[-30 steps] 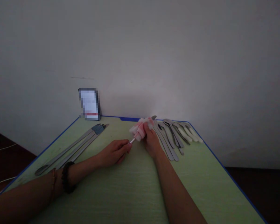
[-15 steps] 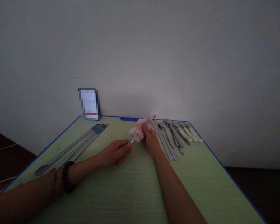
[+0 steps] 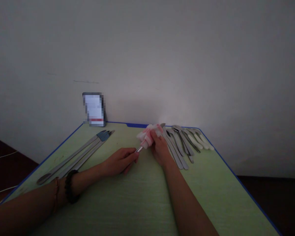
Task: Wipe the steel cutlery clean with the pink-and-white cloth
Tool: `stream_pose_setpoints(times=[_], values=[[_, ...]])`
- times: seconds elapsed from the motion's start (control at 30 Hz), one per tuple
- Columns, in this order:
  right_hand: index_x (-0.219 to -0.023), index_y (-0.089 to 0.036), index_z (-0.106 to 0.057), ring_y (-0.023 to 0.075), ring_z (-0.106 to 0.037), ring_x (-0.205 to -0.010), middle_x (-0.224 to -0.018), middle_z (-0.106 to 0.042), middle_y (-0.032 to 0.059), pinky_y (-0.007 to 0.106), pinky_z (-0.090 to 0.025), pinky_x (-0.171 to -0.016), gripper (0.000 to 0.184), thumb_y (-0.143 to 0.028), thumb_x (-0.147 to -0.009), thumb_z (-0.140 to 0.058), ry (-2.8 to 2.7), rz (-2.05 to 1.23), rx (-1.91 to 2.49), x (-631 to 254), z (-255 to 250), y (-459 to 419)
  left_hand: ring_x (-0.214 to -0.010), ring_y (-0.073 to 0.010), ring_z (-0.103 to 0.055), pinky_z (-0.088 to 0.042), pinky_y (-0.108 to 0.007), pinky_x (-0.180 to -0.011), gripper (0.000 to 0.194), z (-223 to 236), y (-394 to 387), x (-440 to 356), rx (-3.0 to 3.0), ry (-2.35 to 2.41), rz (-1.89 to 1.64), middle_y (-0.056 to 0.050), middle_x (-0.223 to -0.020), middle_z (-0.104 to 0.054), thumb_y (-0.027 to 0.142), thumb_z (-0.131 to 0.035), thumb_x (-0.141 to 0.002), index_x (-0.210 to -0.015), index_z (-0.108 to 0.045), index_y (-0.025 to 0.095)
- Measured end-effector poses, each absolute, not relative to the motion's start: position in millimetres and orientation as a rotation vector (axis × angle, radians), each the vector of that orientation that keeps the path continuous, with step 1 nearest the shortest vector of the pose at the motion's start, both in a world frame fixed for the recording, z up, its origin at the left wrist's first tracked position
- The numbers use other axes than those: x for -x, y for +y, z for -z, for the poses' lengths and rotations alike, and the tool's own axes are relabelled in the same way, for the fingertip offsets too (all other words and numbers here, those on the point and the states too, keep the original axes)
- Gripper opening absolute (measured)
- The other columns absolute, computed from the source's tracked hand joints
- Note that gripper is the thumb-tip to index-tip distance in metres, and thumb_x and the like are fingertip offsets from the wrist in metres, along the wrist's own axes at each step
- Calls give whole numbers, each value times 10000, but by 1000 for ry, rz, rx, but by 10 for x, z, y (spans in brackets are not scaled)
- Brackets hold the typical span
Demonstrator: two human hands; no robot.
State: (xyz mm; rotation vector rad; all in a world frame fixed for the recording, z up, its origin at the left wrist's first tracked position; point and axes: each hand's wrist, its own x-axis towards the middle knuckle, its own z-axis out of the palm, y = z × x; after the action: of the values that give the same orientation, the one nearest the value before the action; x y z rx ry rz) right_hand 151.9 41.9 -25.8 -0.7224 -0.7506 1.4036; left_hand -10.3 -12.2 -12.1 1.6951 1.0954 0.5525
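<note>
My left hand (image 3: 120, 160), at the middle of the table, is closed around the handle of a metal piece of cutlery (image 3: 139, 149). A crumpled pink and white cloth (image 3: 147, 136) wraps its upper part, hiding its kind; a narrow metal tip shows just past the far side of the cloth. My right hand (image 3: 159, 149) grips this cloth, thumb on top, pinching it around the metal. Just right of that hand lie long flat-handled metal knives (image 3: 175, 152) and several spoons (image 3: 184, 141).
White-handled cutlery (image 3: 203, 141) lies at the right edge of the green table (image 3: 137, 203). To the left are long metal utensils (image 3: 81, 152) with a blue-grey patch near their far ends. A phone with a blurred screen (image 3: 94, 109) leans on the wall (image 3: 147, 65).
The cloth and my right hand have shifted slightly right along the cutlery, toward its far tip. Less of that tip shows now. My left hand has barely moved.
</note>
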Motion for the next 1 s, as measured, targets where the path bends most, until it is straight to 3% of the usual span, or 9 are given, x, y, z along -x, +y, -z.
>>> stream_pose_setpoints(times=[0.17, 0.27, 0.4, 0.5, 0.67, 1.0], values=[[-750, -204, -565, 91, -540, -575, -630, -587, -63, 200, -466, -544, 98, -186, -657, -591, -579, -1463, 668, -1534, 179, 462, -360, -86, -361, -283, -179, -405, 372, 80, -135, 92, -1727, 1132, -476, 88, -383, -412, 501, -368, -874, -746, -500, 178], [-680, -191, -529, 89, -486, -511, -566, -533, -64, 196, -417, -462, 87, -153, -608, -562, -648, -1505, 723, -1538, 204, 449, -355, -89, -350, -274, -178, -399, 384, 93, -132, 96, -1685, 1116, -501, 93, -377, -401, 513, -354, -871, -799, -518, 173], [-633, -187, -518, 92, -479, -511, -555, -539, -56, 205, -420, -476, 83, -148, -571, -556, -660, -1558, 755, -1545, 229, 422, -352, -87, -346, -271, -175, -401, 386, 107, -122, 100, -1690, 1096, -540, 97, -374, -394, 502, -348, -881, -848, -530, 163], [-680, -191, -556, 115, -543, -594, -641, -610, -32, 229, -469, -561, 88, -190, -594, -576, -640, -1562, 673, -1556, 185, 415, -356, -84, -343, -275, -173, -406, 387, 100, -122, 95, -1705, 1082, -548, 98, -377, -392, 497, -348, -888, -860, -535, 159], [-844, -219, -607, 126, -598, -702, -786, -656, -20, 258, -513, -677, 212, -406, -747, -580, -572, -1483, 542, -1562, 113, 429, -362, -83, -349, -284, -170, -411, 385, 106, -129, 106, -1752, 1075, -536, 98, -388, -397, 489, -352, -896, -868, -548, 159], [-785, -195, -666, 158, -631, -694, -731, -690, 17, 273, -532, -652, 253, -439, -717, -682, -742, -1455, 679, -1523, 157, 402, -358, -84, -363, -296, -171, -406, 362, 108, -136, 102, -1791, 1090, -535, 98, -382, -407, 465, -348, -911, -849, -539, 164]])
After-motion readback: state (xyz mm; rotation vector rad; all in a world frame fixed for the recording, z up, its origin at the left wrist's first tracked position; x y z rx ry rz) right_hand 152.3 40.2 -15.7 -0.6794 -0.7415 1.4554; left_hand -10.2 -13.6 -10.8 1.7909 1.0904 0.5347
